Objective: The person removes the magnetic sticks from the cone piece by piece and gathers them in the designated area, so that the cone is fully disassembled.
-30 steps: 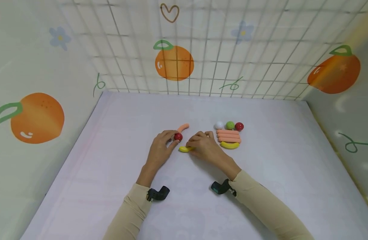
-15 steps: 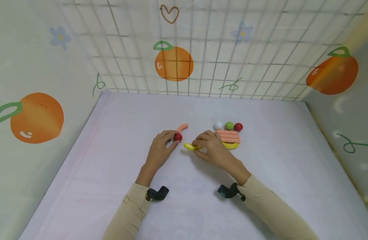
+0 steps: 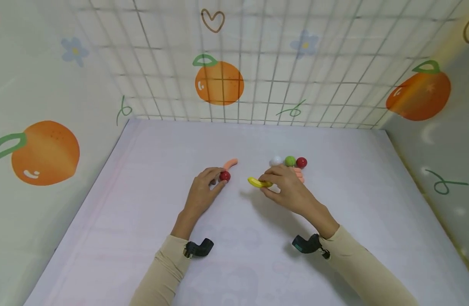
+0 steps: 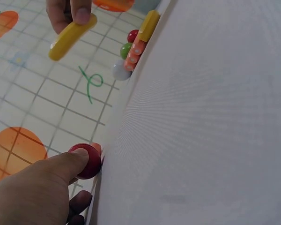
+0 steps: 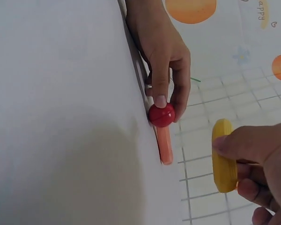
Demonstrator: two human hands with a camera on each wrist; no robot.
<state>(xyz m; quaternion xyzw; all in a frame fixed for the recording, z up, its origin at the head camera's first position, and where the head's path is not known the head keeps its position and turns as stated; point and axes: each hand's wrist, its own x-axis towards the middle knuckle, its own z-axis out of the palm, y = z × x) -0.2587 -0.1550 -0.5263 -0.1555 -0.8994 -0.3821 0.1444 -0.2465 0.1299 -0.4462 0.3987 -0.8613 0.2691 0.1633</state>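
My left hand [image 3: 200,190] rests on the table with thumb and fingers pinching a small red ball [image 3: 225,176]. Just beyond that ball lies a curved pink sausage [image 3: 231,163]. My right hand [image 3: 291,189] holds a yellow toy banana [image 3: 255,182] between thumb and fingers, raised above the table with a shadow below. Behind the right hand are several pink sausages [image 3: 299,174] side by side, partly hidden in the head view. A second yellow banana [image 4: 150,24] shows beside them in the left wrist view.
A white ball [image 3: 275,161], a green ball [image 3: 290,161] and another red ball [image 3: 301,162] stand in a row behind the sausages. A white table [image 3: 173,144] meets printed walls with oranges and a grid. Dark wrist cameras [image 3: 199,248] sit on both forearms.
My right hand has lifted the banana off the table and carried it to the right, toward the sausages. The left hand has stayed at the red ball.
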